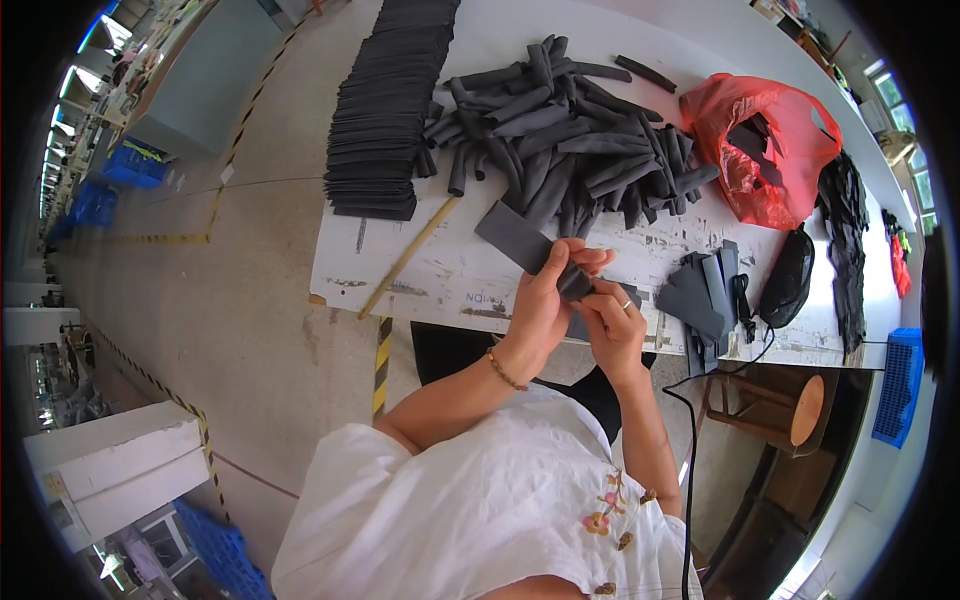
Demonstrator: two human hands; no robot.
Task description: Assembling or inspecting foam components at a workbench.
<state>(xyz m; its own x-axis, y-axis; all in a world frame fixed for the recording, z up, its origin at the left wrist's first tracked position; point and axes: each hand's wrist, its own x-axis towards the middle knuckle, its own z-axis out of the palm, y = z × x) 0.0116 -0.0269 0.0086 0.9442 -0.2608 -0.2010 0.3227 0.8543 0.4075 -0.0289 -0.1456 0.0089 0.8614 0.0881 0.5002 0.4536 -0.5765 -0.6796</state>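
A flat dark grey fabric strip [513, 237] is held above the table's near edge. My left hand [538, 305] pinches it, thumb on top, with some fingers stretched out beyond. At the strip's near end, which looks curled over, my right hand [614, 325] grips it with closed fingertips. Just past my hands lies a loose pile of dark grey fabric tubes [560, 140]. Left of that pile, a tall, neat stack of flat dark pieces [372, 150] runs away from me. More flat grey strips [700, 290] lie to the right of my right hand.
A thin wooden stick [410, 258] lies near the front left of the white table [345, 262]. On the right are a red plastic bag [740, 190] with dark pieces inside, a black pouch [787, 280] and a trailing cable [693, 440]. A wooden stool [807, 410] stands below.
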